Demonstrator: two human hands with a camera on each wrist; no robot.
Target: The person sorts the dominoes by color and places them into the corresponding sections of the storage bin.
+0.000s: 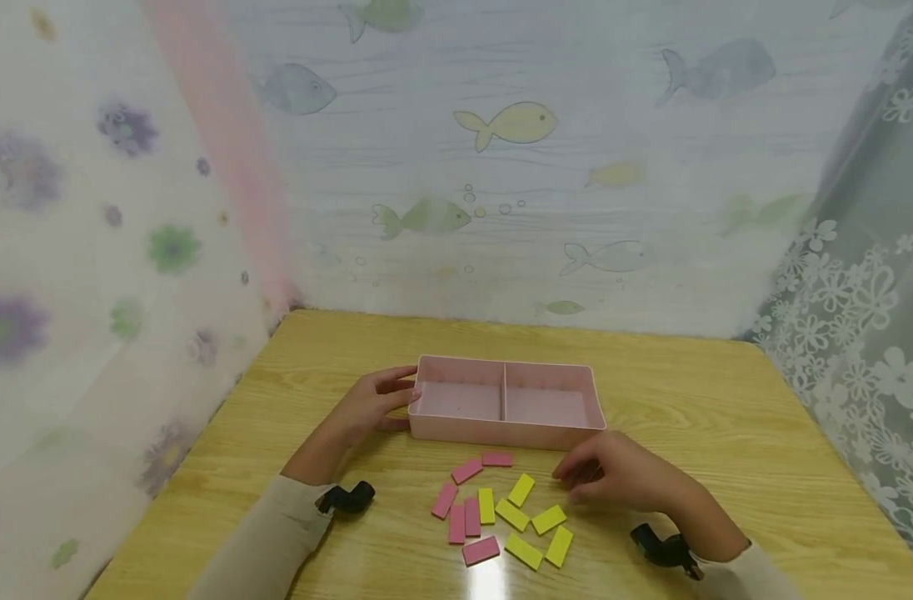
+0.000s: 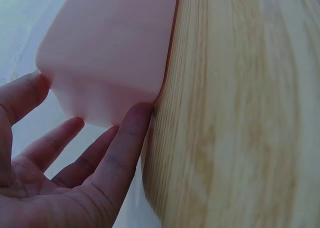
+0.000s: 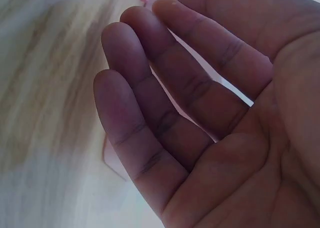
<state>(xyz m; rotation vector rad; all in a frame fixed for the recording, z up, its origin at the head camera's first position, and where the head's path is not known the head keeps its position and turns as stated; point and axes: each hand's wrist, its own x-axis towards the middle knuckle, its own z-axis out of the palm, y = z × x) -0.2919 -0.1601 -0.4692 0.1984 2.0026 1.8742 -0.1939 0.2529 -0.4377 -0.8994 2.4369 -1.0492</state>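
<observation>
A pink two-compartment box (image 1: 456, 430) stands on the table, both its compartments bare inside. My left hand (image 1: 370, 406) holds the box's left end, with fingertips and thumb spread across it. In the left wrist view, the fingers (image 2: 132, 128) touch the edges of the pink box (image 2: 110, 43). My right hand (image 1: 621, 473) hovers near the box's front right corner, fingers loosely bent and holding nothing. In the right wrist view its palm (image 3: 225, 168) is bare. Several pink tiles (image 1: 481, 550) and several yellow tiles (image 1: 550, 519) lie loose between the hands, in front of the box.
The wooden table (image 1: 336, 342) runs back to a curtain (image 1: 516, 208) printed with fish. A flowered curtain (image 1: 112, 250) hangs on the left, and a lace-patterned one (image 1: 876, 317) on the right. A dark wrist-worn device (image 1: 347, 498) sits at each cuff.
</observation>
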